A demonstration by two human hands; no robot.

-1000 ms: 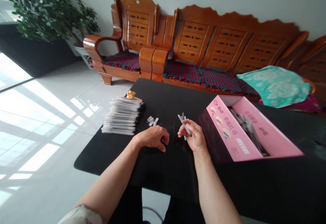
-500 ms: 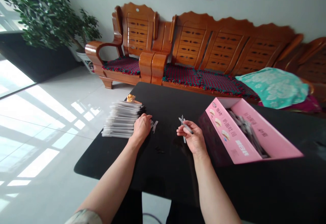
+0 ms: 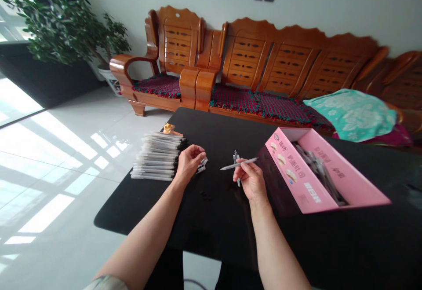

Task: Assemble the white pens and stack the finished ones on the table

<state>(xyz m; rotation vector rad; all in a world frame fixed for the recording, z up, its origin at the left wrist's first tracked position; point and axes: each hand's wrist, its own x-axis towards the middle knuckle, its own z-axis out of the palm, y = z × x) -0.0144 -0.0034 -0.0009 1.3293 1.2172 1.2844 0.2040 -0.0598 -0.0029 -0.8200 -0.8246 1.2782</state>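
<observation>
My right hand (image 3: 252,180) pinches a slim pen (image 3: 231,166) with a greyish clear barrel, held nearly level with one end toward my left hand. Behind those fingers several more pens (image 3: 235,154) lie on the black table, partly covered by the hand. My left hand (image 3: 189,162) has thumb and forefinger brought together; whatever is between them is too small to make out. Just beside its fingertips are small clear plastic pieces (image 3: 201,167). A stack of pens (image 3: 154,156) lies in a row to the left of that hand, dark ends facing right.
A pink box (image 3: 295,178) holding loose pens (image 3: 316,167) stands at right. Small black parts (image 3: 205,196) lie on the black table (image 3: 227,224) between my forearms. An orange figurine (image 3: 169,128) sits behind the stack. Beyond is a wooden sofa (image 3: 247,56).
My left hand has risen slightly right from the small clear pieces, its fingertips now together. In my right hand the pen has turned from slanted to nearly level, pointing left.
</observation>
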